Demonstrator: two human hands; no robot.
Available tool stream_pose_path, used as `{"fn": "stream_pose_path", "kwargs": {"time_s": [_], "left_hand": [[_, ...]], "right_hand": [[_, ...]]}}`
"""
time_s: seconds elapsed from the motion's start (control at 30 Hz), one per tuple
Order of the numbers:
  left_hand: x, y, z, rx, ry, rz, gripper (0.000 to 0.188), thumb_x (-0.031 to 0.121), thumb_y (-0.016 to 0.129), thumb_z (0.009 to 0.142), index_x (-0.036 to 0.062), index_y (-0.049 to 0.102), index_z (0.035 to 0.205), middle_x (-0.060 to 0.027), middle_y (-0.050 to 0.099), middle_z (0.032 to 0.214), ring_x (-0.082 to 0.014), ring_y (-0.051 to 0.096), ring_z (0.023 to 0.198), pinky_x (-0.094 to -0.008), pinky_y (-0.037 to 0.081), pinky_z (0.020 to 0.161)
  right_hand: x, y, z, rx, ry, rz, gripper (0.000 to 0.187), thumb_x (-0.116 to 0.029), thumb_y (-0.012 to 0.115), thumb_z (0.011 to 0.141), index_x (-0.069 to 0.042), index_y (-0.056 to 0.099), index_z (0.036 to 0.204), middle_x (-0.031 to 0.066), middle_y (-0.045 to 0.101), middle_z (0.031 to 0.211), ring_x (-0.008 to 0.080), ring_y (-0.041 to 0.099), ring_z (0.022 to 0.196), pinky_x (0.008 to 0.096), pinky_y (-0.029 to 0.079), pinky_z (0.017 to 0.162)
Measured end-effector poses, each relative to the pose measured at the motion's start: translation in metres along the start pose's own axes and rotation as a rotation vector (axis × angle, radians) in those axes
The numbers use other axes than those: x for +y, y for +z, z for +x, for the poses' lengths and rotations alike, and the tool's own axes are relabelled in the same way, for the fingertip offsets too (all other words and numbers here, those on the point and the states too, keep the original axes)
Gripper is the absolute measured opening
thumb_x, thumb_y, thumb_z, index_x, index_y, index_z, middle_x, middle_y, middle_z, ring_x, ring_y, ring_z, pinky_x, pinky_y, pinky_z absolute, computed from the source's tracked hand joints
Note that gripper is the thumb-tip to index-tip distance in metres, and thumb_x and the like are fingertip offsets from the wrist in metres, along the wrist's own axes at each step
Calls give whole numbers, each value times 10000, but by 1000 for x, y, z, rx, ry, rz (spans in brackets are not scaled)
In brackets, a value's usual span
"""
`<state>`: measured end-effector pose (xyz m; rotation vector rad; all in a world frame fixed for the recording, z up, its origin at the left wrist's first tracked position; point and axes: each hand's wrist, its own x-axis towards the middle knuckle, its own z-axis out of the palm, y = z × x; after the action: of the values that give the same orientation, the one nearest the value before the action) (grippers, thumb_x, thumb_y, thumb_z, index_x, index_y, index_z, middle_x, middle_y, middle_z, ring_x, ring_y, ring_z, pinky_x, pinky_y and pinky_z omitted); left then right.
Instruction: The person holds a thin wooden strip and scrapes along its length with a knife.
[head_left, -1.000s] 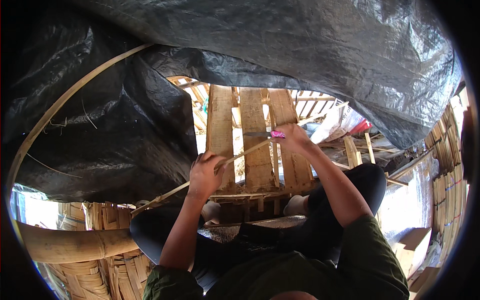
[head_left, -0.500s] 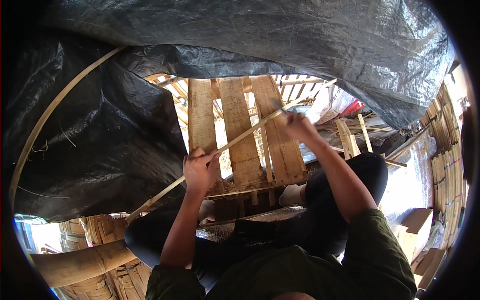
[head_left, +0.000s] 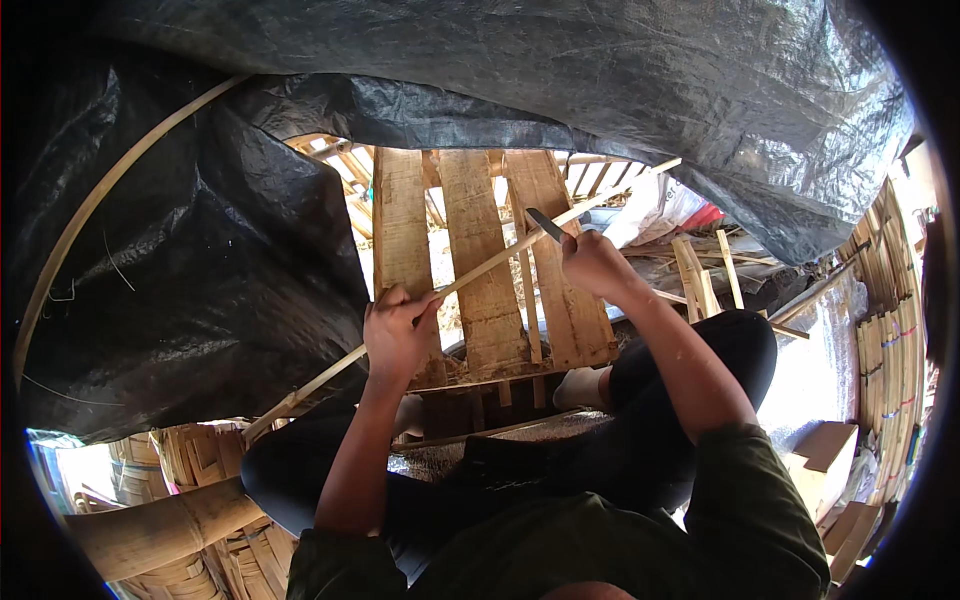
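Note:
A long, thin, pale strip that looks like bamboo (head_left: 490, 263) slants from beside my left knee up to the far right. My left hand (head_left: 396, 335) is closed around it near its middle. In my right hand (head_left: 594, 266) is a knife (head_left: 546, 225), gripped by a handle that my fingers hide. Its grey blade points up and left and crosses the strip; whether the edge bites into it I cannot tell. Beneath the strip lie wooden planks (head_left: 474, 290) with gaps between them, in front of my bent legs.
Black plastic sheeting (head_left: 190, 260) hangs left and overhead (head_left: 560, 70). A curved strip (head_left: 110, 180) runs along the left sheet. Cut wood pieces (head_left: 690, 275) and a white-and-red sack (head_left: 655, 215) lie right. A thick bamboo pole (head_left: 165, 530) is lower left; a cardboard box (head_left: 828, 450) stands lower right.
The knife was blurred by motion and now shows sharply, and my right hand has come slightly nearer to me. My left hand keeps its hold on the strip.

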<state>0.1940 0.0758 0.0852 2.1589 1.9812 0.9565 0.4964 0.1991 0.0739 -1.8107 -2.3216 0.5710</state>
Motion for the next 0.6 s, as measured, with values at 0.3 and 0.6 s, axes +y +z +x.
{"fn": "stream_pose_path", "kwargs": {"time_s": [0.3, 0.6], "left_hand": [[7, -29, -24, 44, 70, 16, 147, 188, 788, 786, 116, 790, 914, -83, 479, 633, -270, 545, 602, -402, 427, 569], [20, -39, -41, -30, -6, 40, 136, 227, 764, 806, 129, 788, 897, -68, 530, 711, -265, 594, 721, -414, 457, 639]], "right_hand": [[-68, -25, -48, -309, 241, 254, 545, -377, 404, 1036, 114, 632, 973, 183, 665, 702, 240, 660, 521, 381, 541, 443], [-59, -12, -71, -85, 46, 129, 475, -329, 501, 966, 88, 638, 786, 305, 638, 695, 443, 677, 670, 520, 538, 604]]}}
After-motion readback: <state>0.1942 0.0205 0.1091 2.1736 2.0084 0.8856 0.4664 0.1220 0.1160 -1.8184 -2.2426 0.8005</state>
